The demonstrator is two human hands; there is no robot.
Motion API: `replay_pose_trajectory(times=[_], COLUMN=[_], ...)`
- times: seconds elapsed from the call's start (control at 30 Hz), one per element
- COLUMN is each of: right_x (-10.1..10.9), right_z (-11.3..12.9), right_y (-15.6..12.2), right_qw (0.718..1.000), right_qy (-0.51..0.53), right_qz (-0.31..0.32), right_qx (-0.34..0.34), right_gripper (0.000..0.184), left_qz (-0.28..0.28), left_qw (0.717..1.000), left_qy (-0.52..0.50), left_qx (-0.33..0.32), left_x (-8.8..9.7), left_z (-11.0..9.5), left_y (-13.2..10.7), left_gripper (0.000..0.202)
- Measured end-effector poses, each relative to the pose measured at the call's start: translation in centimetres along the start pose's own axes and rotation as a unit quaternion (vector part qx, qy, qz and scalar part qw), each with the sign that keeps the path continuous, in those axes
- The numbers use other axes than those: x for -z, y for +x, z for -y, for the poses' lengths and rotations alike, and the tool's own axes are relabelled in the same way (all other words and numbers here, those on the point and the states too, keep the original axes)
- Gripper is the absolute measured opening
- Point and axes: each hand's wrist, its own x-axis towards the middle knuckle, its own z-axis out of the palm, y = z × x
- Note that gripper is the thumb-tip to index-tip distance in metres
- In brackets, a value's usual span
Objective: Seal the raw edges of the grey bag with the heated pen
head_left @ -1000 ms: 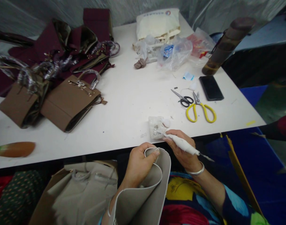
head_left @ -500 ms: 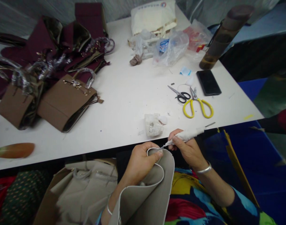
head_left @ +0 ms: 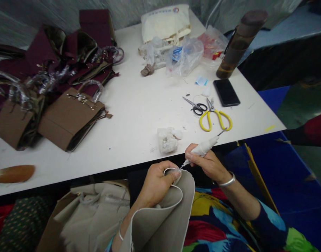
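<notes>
My left hand (head_left: pixel 157 182) is closed on the folded upper edge of a beige-grey leather bag piece (head_left: pixel 173 217), which hangs in curves in front of my body. In my right hand (head_left: pixel 209 162) is an awl-like tool with a white-wrapped handle (head_left: pixel 205 146). Its thin tip meets the leather edge beside my left thumb, and a metal rod sticks out of the handle's far end. The exact point of contact is too small to make out. Just beyond my hands, a whitish, partly translucent block (head_left: pixel 168 140) sits by the table's edge.
On the white table (head_left: pixel 134 115) lie yellow-handled scissors (head_left: pixel 215 119), small black-handled scissors (head_left: pixel 198 106), a phone (head_left: pixel 226 92) and a brown bottle (head_left: pixel 236 45). Brown (head_left: pixel 71 119) and maroon handbags (head_left: pixel 45 49) crowd the left. Below the table, a box holds beige bags (head_left: pixel 97 210).
The view has shifted slightly, so the table items sit further left. My right hand has tilted the tool's rear end upward a little; its tip stays at the leather edge by my left thumb.
</notes>
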Motion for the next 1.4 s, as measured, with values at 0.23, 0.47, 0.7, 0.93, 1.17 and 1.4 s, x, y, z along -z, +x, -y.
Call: replay_pose_trajectory(times=[0.23,0.47,0.7,0.93,1.17,1.4], right_x=[0.7,-1.0,-2.6,-3.3,-3.3,-3.4], right_z=[0.7,-1.5,-0.4,0.5,0.0,-0.5], right_y=[0.3,-0.3,0.7,1.3,1.5,1.7], right_qw=[0.997,0.991,0.960,0.950,0.937,0.921], right_qy=[0.017,0.080,-0.122,-0.197,-0.256,-0.296], right_qz=[0.078,-0.094,-0.227,-0.185,-0.145,-0.130], right_qx=[0.004,0.052,0.106,0.154,0.187,0.217], right_gripper=[0.030,0.032,0.018,0.010,0.004,0.004], left_qz=[0.040,0.034,-0.045,-0.089,-0.161,-0.155], left_qw=[0.997,0.996,0.998,0.993,0.987,0.986], left_qy=[-0.049,-0.080,-0.046,-0.065,-0.016,-0.055], left_qx=[0.036,0.035,0.015,0.039,-0.013,0.000], left_x=[-1.0,-0.7,2.0,3.0,2.4,2.9], left_z=[-0.1,0.0,1.2,3.4,4.1,4.2], left_y=[0.2,0.3,-0.4,-1.5,-2.2,-2.0], left_gripper=[0.019,0.019,0.025,0.028,0.021,0.020])
